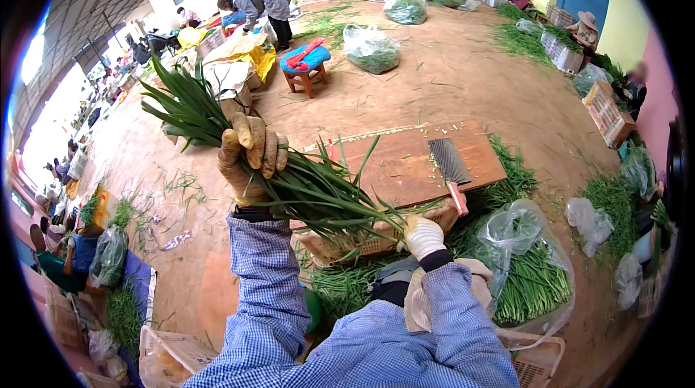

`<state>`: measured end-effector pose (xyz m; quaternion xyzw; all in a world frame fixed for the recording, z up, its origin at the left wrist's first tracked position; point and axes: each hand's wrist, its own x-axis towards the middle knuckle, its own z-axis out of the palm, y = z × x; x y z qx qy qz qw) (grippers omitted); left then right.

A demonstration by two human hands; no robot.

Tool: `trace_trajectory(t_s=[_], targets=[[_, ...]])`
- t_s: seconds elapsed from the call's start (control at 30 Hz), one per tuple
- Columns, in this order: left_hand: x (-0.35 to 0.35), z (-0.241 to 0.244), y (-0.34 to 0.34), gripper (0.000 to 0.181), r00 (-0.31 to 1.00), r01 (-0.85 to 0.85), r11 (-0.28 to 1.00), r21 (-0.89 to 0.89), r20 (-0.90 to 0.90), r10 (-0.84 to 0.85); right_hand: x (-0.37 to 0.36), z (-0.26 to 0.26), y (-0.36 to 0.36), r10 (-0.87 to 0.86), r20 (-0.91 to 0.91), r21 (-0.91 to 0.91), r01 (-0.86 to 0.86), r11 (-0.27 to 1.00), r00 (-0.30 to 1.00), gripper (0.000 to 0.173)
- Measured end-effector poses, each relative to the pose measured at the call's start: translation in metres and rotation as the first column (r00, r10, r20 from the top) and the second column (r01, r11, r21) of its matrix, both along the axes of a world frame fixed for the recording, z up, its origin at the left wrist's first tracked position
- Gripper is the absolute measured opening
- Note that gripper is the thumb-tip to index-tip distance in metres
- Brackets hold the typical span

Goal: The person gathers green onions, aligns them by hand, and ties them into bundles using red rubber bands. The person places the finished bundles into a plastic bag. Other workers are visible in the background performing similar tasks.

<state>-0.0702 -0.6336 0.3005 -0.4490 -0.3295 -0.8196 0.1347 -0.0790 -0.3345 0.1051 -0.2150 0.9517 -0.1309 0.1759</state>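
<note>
My left hand (253, 154), in a soiled work glove, is closed around a thick bunch of long green leafy stalks (320, 190), probably chives or a similar allium. The leaf tips fan out to the upper left. At the pale lower ends, my right hand (426, 237), in a whitish glove, grips a few stalks; its fingertips are partly hidden. Below the bunch is a wooden board (391, 165) lying on a plastic crate (364, 244). A broad-bladed knife (449, 162) with a red handle rests at the board's right side, among small pale scraps.
To my right stands an open clear plastic bag (535, 279) full of green stalks. Loose greens (345, 287) lie around the crate. Ahead are a stool (305, 65) with a blue cushion and a filled bag (371, 48). A person bends over (266, 0) farther off; others sit along the walls.
</note>
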Motion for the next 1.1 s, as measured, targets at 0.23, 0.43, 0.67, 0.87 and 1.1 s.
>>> trace_trajectory(t_s=[0.23,0.43,0.67,0.87,1.1], targets=[[0.004,0.003,0.003,0.026,0.999,0.028,0.999,-0.018,0.03,-0.027,0.004,0.057,-0.003,-0.126,-0.268,-0.783,-0.139,0.607,0.955,0.035],[0.002,0.004,0.026,0.028,0.995,0.086,0.996,-0.012,0.046,-0.085,0.007,0.092,-0.044,0.119,0.258,-0.909,0.199,0.367,0.959,0.032],[0.002,-0.001,0.021,0.028,0.991,0.118,0.993,-0.03,-0.065,-0.12,0.005,0.037,-0.056,-0.059,-0.05,-0.684,0.009,0.73,0.997,0.023],[0.002,0.017,0.025,0.031,0.961,0.225,0.97,-0.088,-0.142,-0.236,-0.015,-0.095,0.009,-0.168,-0.172,-0.146,0.144,0.979,0.971,0.024],[0.003,0.005,0.021,0.034,0.937,0.269,0.935,-0.231,-0.163,-0.31,0.009,0.055,-0.022,0.139,-0.133,-0.758,-0.191,0.624,0.981,0.041]])
